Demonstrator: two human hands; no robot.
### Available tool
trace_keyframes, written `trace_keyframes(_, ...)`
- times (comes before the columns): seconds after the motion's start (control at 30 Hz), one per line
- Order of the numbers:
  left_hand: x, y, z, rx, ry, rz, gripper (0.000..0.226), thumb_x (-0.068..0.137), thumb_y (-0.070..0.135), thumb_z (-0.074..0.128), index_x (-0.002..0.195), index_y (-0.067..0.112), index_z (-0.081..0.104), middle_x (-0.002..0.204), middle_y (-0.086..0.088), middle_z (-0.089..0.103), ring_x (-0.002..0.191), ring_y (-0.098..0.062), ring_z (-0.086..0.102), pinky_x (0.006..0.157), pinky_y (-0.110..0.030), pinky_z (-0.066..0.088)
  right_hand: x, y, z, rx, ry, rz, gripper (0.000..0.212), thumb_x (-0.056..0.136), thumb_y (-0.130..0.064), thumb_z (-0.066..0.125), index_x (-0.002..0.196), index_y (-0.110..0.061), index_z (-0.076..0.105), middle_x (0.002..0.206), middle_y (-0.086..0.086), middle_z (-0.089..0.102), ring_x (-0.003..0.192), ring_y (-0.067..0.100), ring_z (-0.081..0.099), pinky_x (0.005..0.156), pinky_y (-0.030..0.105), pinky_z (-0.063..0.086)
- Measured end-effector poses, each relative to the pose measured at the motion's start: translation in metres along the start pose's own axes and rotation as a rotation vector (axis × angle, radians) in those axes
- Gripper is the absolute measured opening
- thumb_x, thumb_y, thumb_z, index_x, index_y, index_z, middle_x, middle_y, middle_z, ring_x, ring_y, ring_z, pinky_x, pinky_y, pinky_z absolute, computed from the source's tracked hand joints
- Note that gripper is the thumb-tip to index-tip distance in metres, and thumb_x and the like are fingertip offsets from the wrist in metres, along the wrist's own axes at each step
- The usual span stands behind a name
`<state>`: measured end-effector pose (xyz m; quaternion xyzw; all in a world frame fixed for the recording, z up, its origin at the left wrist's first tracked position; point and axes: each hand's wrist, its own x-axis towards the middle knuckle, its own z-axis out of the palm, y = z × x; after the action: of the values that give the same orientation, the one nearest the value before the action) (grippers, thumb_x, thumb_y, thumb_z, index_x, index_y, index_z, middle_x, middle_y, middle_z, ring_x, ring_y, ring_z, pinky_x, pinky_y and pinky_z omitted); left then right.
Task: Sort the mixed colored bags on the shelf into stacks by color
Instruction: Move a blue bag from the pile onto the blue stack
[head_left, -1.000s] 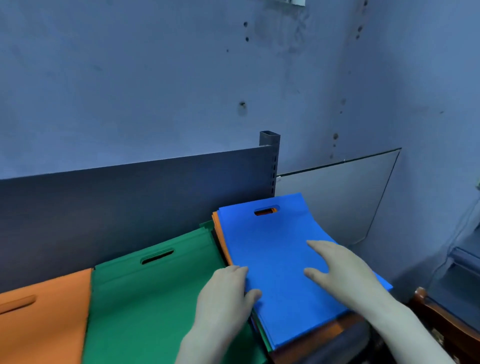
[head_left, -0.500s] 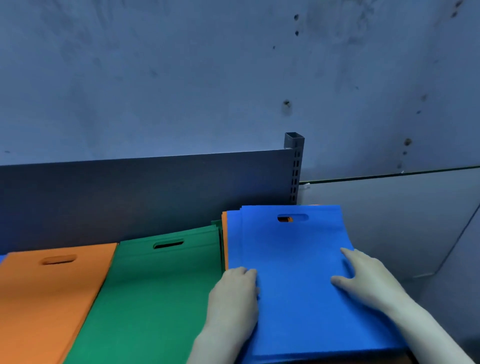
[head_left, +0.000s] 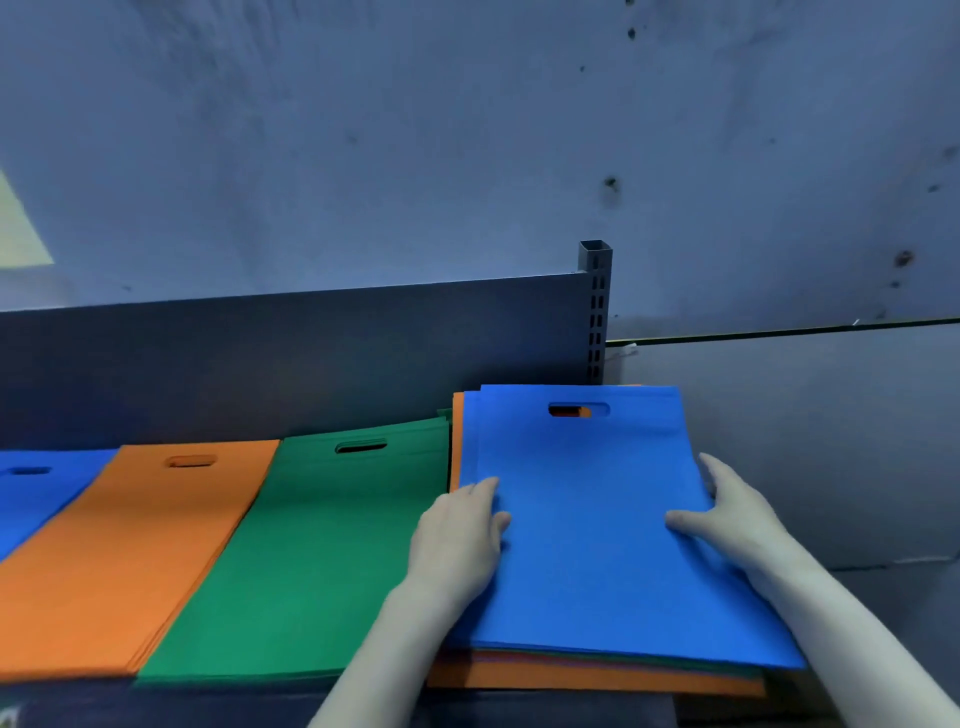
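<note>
One camera sits on the person's head; it looks forward and down at the shelf (head_left: 311, 364); it is near, facing the wall (head_left: 415, 130).

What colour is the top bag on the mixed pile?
Blue; the top bag shows best in the head view.

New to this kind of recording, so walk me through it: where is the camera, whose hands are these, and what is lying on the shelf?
No machine here: a person wears a camera on the head, looking down at their own bare hands. The shelf holds flat bags: a blue stack, orange stack and green stack at left, a mixed pile at right. The left hand lies flat on the top blue bag at its left edge; the right hand touches its right edge, thumb on top; whether it grips is unclear.
</note>
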<state>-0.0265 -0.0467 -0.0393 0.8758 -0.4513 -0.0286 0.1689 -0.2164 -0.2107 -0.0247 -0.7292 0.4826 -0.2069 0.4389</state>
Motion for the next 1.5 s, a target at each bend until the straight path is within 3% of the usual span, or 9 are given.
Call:
trace_keyframes(0.23, 0.001, 0.001, 0.003, -0.207, 0.087, -0.022, 0.044, 0.100, 0.025, 0.044, 0.143, 0.023, 0.040, 0.141, 0.002, 0.050, 0.130, -0.019, 0.044, 0.101, -0.031, 0.040, 0.012, 0.025, -0.005, 0.308, 0.005, 0.116, 0.057, 0.079, 0.001, 0.065, 0.130, -0.016, 0.045, 0.099, 0.007, 0.068, 0.078, 0.031, 0.070, 0.064, 0.044, 0.058)
trace_keyframes(0.4, -0.004, 0.009, 0.008, -0.194, 0.032, -0.032, 0.048, 0.098, 0.026, 0.048, 0.145, 0.022, 0.038, 0.141, -0.002, 0.051, 0.132, -0.023, 0.041, 0.101, -0.033, 0.038, 0.017, 0.031, -0.002, 0.280, 0.029, 0.070, 0.030, 0.079, -0.001, 0.066, 0.105, -0.015, 0.059, 0.095, 0.007, 0.071, 0.076, 0.031, 0.071, 0.066, 0.046, 0.059)
trace_keyframes(0.53, 0.000, 0.007, 0.003, -0.533, 0.037, -0.153, 0.052, 0.094, 0.020, 0.054, 0.144, 0.024, 0.039, 0.146, 0.000, 0.045, 0.134, -0.014, 0.041, 0.105, -0.029, 0.036, 0.020, 0.034, -0.001, 0.277, 0.069, 0.059, 0.020, 0.078, 0.000, 0.064, 0.096, -0.010, 0.066, 0.085, 0.007, 0.073, 0.071, 0.029, 0.072, 0.068, 0.046, 0.059)
trace_keyframes(0.63, 0.003, 0.013, -0.005, -0.858, 0.031, -0.305, 0.055, 0.092, 0.008, 0.056, 0.144, 0.017, 0.038, 0.137, -0.003, 0.048, 0.113, -0.014, 0.053, 0.087, -0.024, 0.045, 0.016, 0.031, 0.002, 0.192, 0.162, 0.011, 0.014, 0.077, -0.003, 0.062, 0.084, -0.014, 0.068, 0.081, 0.001, 0.072, 0.072, 0.024, 0.070, 0.070, 0.044, 0.059)
trace_keyframes(0.73, 0.007, 0.014, -0.005, -1.070, -0.014, -0.382, 0.036, 0.086, 0.001, 0.056, 0.120, 0.012, 0.053, 0.124, -0.009, 0.063, 0.097, -0.026, 0.067, 0.082, -0.042, 0.057, 0.012, 0.026, 0.004, 0.123, 0.238, -0.060, 0.014, 0.079, -0.005, 0.059, 0.084, -0.016, 0.066, 0.082, -0.002, 0.069, 0.077, 0.022, 0.066, 0.069, 0.040, 0.055)
trace_keyframes(0.9, -0.002, 0.007, -0.004, -1.058, -0.103, -0.360, 0.031, 0.078, 0.009, 0.057, 0.109, 0.011, 0.059, 0.103, -0.008, 0.073, 0.086, -0.027, 0.073, 0.080, -0.050, 0.058, 0.008, 0.014, 0.001, 0.248, 0.289, -0.116, 0.014, 0.083, -0.004, 0.054, 0.088, -0.012, 0.064, 0.086, 0.004, 0.068, 0.080, 0.026, 0.065, 0.068, 0.039, 0.053)
trace_keyframes(1.07, -0.007, -0.011, -0.012, -1.063, 0.170, -0.384, 0.027, 0.084, -0.003, 0.053, 0.104, 0.014, 0.060, 0.103, -0.006, 0.071, 0.089, -0.025, 0.071, 0.081, -0.050, 0.057, -0.001, 0.000, 0.010, 0.409, 0.091, -0.111, 0.010, 0.089, -0.010, 0.058, 0.091, -0.018, 0.064, 0.090, 0.007, 0.073, 0.081, 0.026, 0.071, 0.079, 0.050, 0.057)
trace_keyframes(1.2, -0.014, -0.034, -0.030, -1.091, 0.330, -0.429, 0.025, 0.088, 0.000, 0.054, 0.105, 0.018, 0.059, 0.106, -0.004, 0.069, 0.092, -0.024, 0.069, 0.085, -0.050, 0.056, -0.012, -0.005, 0.028, 0.253, -0.132, -0.139, 0.022, 0.088, -0.009, 0.058, 0.106, -0.021, 0.062, 0.097, 0.003, 0.073, 0.086, 0.021, 0.071, 0.079, 0.039, 0.056)
trace_keyframes(1.5, -0.071, -0.070, -0.037, -1.077, 0.318, -0.488, 0.015, 0.096, 0.019, 0.054, 0.109, 0.020, 0.059, 0.107, 0.005, 0.069, 0.094, -0.015, 0.069, 0.081, -0.037, 0.058, -0.040, -0.033, 0.077, 0.481, -0.070, -0.282, 0.034, 0.092, 0.004, 0.050, 0.088, -0.029, 0.060, 0.096, -0.005, 0.068, 0.091, 0.021, 0.067, 0.082, 0.048, 0.054)
